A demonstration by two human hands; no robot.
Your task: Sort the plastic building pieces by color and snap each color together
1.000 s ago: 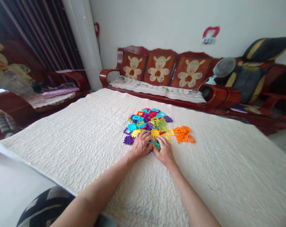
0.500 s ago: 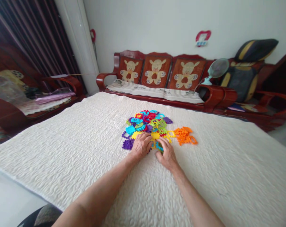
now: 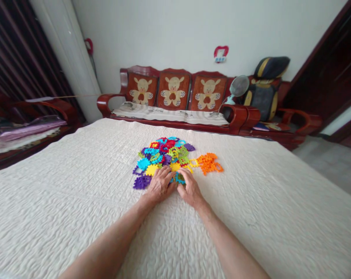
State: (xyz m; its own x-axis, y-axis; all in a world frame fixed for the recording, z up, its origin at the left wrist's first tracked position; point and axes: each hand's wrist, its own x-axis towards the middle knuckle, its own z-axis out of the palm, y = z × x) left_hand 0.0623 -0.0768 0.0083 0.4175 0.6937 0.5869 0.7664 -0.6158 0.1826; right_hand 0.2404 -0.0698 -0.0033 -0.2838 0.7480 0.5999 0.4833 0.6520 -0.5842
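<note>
- Mixed-colour pieces (image 3: 166, 159) shifted leftward in frame as the view swung; heaped at centre, colours still mingled.
- Orange pieces (image 3: 208, 163): already grouped, just right.
- Left hand (image 3: 159, 183), right hand (image 3: 190, 190): curled at the lower edge; grip unclear.

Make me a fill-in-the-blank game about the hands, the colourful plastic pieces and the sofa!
1. The heap of toothed orange plastic pieces lies nearer the person's bare ____ hand.
2. The flat, toothed plastic piece just beside the bare left hand is coloured ____.
3. The glossy red-brown wooden sofa holds ____ brown cushions with pale animal figures.

Missing words: right; purple; three.
</note>
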